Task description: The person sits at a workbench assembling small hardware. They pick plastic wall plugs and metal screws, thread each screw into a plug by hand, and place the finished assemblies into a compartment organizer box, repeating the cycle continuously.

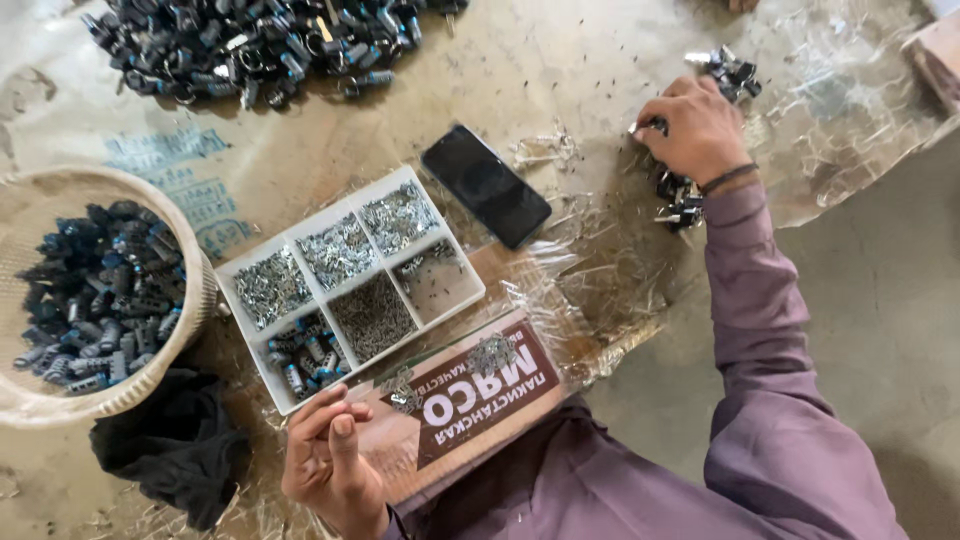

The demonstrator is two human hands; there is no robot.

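On crinkled plastic sheeting [850,90], right hand [695,125] pinching small dark metal parts [680,200]; left hand [330,460] loosely curled, empty.

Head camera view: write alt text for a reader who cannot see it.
A person in a purple sleeve reaches their right hand into a small heap of dark metal parts, while the left hand rests by a white compartment tray of tiny fasteners. A black phone, a basket and a large pile of dark parts lie around.
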